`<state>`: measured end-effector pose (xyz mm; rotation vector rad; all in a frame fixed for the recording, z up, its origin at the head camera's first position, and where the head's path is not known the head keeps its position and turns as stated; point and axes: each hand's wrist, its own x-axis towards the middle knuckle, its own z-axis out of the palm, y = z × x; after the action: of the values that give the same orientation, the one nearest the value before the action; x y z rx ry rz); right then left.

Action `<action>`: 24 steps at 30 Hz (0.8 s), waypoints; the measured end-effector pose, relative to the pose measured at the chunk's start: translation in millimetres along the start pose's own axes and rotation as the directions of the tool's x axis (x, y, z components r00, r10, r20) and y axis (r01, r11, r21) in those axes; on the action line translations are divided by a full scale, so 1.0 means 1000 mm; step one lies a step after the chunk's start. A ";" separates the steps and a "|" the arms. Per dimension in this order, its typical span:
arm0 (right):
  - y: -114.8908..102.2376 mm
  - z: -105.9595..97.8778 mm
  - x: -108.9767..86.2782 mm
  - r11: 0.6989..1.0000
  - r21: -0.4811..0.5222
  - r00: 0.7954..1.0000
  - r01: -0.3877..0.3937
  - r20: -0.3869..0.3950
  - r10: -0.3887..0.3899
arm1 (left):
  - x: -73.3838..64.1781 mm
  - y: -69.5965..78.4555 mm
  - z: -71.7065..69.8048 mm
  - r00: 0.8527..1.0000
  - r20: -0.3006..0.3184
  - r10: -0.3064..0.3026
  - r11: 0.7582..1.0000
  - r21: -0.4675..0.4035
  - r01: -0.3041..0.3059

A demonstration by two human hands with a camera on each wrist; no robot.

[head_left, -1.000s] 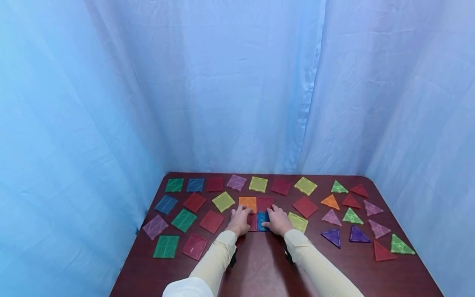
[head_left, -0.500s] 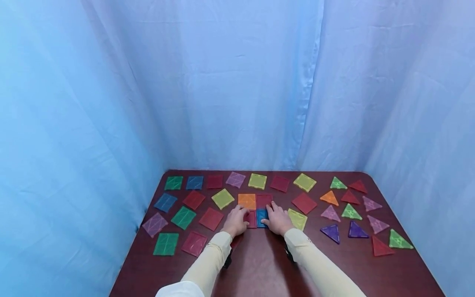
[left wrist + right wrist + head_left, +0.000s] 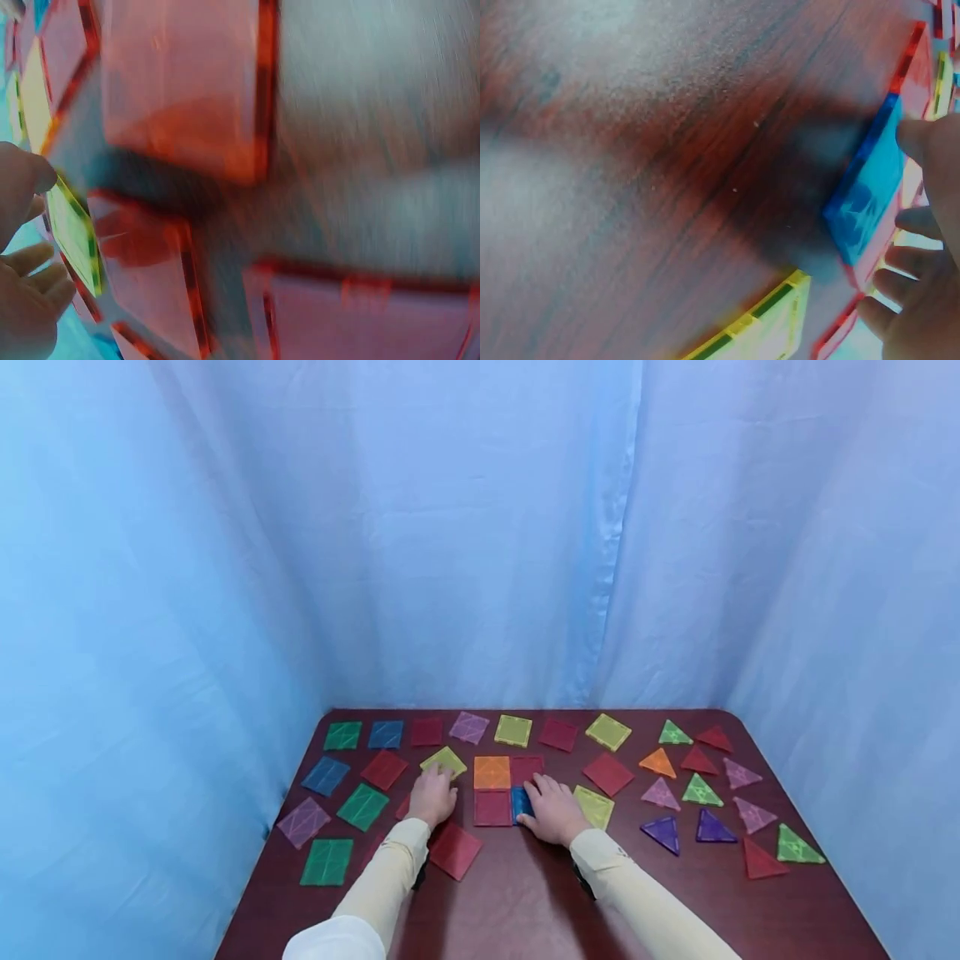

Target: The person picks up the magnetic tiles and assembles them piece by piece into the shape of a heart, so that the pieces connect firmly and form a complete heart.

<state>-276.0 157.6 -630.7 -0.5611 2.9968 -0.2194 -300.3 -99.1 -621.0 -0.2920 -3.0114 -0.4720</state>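
In head cam, R grip over blue sq., fuller via R wrist

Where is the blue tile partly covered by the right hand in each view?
Head: blue tile just right of centre, in the lower half, partly hidden by the right hand.
Left wrist: probably the blue sliver at top left; too small to be sure.
Right wrist: blue tile right of centre, next to the hand.
Shared landmark: the red tile bordering it, on its left in the head view, above it in the right wrist view.
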 end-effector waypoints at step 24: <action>-0.007 0.001 -0.005 0.998 0.054 0.998 -0.019 0.062 0.016 | 0.017 -0.013 0.003 0.984 0.137 -0.114 0.993 0.054 0.108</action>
<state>-268.5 152.9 -630.3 -0.5260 2.9256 -0.2772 -319.9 -107.0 -626.0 -0.1609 -3.1836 -0.4054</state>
